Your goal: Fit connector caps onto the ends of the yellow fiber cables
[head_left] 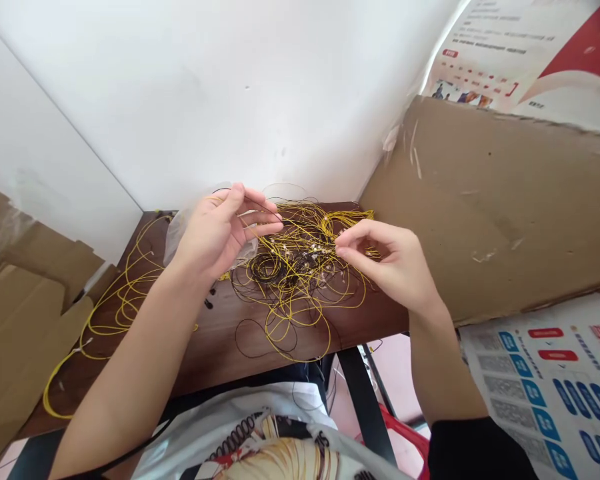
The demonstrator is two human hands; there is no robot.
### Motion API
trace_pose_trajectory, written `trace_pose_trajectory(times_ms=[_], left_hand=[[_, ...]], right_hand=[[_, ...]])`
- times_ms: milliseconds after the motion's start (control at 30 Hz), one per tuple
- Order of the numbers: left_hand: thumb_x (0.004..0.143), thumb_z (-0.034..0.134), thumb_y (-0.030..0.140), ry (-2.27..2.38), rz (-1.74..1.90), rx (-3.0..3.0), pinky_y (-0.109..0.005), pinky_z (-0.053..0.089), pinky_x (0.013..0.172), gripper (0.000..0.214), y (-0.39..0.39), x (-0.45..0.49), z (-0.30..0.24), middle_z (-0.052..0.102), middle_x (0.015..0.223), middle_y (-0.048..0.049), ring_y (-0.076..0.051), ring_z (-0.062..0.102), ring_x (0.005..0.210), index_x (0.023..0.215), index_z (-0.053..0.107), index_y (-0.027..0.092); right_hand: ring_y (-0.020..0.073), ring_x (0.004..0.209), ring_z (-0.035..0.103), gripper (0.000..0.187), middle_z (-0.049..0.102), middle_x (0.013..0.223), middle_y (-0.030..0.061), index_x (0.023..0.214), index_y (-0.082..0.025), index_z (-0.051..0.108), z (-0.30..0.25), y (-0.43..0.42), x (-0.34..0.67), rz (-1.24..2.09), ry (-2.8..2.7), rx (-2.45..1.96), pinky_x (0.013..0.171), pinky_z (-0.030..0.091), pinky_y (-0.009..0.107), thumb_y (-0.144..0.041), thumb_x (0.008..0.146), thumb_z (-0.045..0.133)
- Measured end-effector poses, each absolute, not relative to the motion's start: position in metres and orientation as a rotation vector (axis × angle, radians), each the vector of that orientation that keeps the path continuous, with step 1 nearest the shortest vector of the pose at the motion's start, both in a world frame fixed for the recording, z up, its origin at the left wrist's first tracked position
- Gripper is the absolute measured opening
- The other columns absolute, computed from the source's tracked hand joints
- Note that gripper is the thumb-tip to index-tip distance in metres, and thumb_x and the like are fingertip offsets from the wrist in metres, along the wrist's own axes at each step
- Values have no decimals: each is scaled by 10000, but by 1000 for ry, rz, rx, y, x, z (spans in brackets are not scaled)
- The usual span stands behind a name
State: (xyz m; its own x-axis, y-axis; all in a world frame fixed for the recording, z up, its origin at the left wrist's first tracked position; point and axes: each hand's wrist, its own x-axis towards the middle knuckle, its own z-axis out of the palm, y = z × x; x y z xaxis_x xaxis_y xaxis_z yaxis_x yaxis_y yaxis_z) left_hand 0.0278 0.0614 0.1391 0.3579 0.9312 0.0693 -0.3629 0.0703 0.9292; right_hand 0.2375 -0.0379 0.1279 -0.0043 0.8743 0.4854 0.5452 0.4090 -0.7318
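Observation:
My left hand [225, 230] is raised over the tabletop, thumb closed against the index finger and the other fingers partly stretched. A thin black wire [266, 215] runs through this hand and past its fingertips. My right hand [390, 260] is in a pinch at the right side of a tangle of yellow wires [300, 310]; whatever sits between thumb and forefinger is too small to make out. Black wires lie coiled [267, 268] within the tangle, among small white connector-like ends [314, 248].
The brown tabletop [220, 353] meets a white wall [260, 100]. Cardboard [500, 200] stands on the right, more cardboard [25, 313] on the left. Loose yellow wire loops [97, 330] lie at the left, and a clear plastic bag [177, 230] is behind my left hand.

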Motion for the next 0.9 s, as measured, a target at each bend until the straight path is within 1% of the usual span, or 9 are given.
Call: trace_pose_trajectory(times_ms=[100,167,233,367,467,633,733,800,900], left_hand=[[942,462,315,677,1113,1018,-310,578,790,299,62,29,139,670,765,-57,-140,687,761,764,597,116],[945,458,319,664,1136,986,-317,572,829,295,63,31,139,677,795,-62,-148,688,824,782,600,119],[950,446,309,643,1170,948,-318,566,856,290,65,33,139,680,814,-67,-157,685,878,797,604,120],[962,402,250,606,1231,824,-306,562,881,294,71,36,138,679,797,-73,-170,672,952,793,609,127],[964,376,196,596,1254,700,-290,557,897,300,78,37,136,676,788,-72,-168,660,984,780,605,135],[949,358,106,644,1259,460,-230,562,863,289,97,43,122,671,746,-75,-135,675,906,791,599,132],[955,312,100,637,1273,323,-236,576,834,326,109,46,110,663,700,-76,-128,685,837,809,603,127],[966,294,120,594,1303,304,-236,575,836,356,114,45,104,665,696,-78,-123,687,821,781,599,124],[974,304,148,515,1344,380,-225,558,870,379,116,41,102,678,733,-77,-113,684,853,720,584,127]], right_hand=[[124,647,618,54,660,750,11,840,-175,650,117,-38,234,499,-1640,-1289,595,489,272,-212,821,616],[132,673,630,57,672,788,18,851,-177,644,109,-36,232,477,-1664,-1322,616,494,279,-194,828,595],[143,722,626,72,675,833,24,842,-188,642,104,-32,231,332,-1719,-1371,651,490,290,-164,829,575],[184,783,585,80,629,826,38,790,-208,621,97,-24,234,-28,-1761,-1481,706,461,336,-165,831,567],[227,846,560,58,618,834,53,762,-213,607,92,-18,236,-145,-1776,-1550,762,436,383,-212,819,608],[239,886,561,61,639,884,54,790,-216,608,70,3,232,-62,-1798,-1558,816,409,403,-267,821,622],[226,864,569,86,644,869,44,778,-212,594,55,24,229,31,-1751,-1518,798,411,382,-279,828,610],[221,873,557,92,633,863,46,771,-207,571,48,39,229,-37,-1697,-1479,806,403,376,-269,833,597],[226,900,530,80,605,891,69,800,-203,536,43,56,230,-219,-1655,-1408,822,386,384,-260,840,576]])
